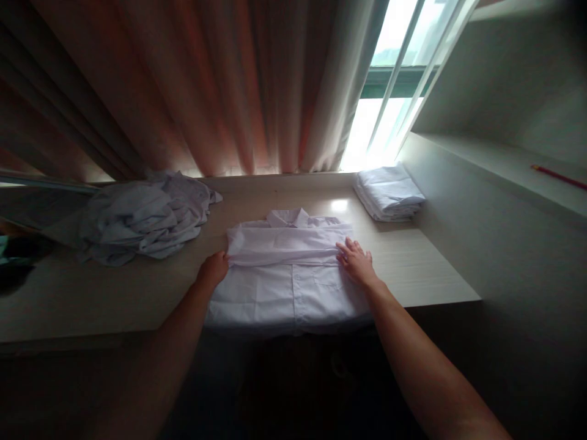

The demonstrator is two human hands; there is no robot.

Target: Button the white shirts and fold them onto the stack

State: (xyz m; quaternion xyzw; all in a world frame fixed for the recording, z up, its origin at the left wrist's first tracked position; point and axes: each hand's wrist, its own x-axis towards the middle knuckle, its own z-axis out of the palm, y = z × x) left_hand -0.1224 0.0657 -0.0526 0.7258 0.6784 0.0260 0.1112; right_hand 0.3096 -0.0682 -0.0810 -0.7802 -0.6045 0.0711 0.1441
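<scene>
Our left fingers (222,259) pinch the shirt (275,287); our right fingers (352,247) lie spread on it. Uneven tugging could crease it.

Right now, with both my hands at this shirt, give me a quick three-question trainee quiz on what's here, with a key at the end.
1. Which hand is spread open at the edge of the white shirt, left or right?
2. True or false: the folded stack sits to the right of the crumpled pile.
3. Fill in: the shirt's ____ is at the end nearest the curtain.

Key: 1. Right hand. 2. True. 3. Collar.
</scene>
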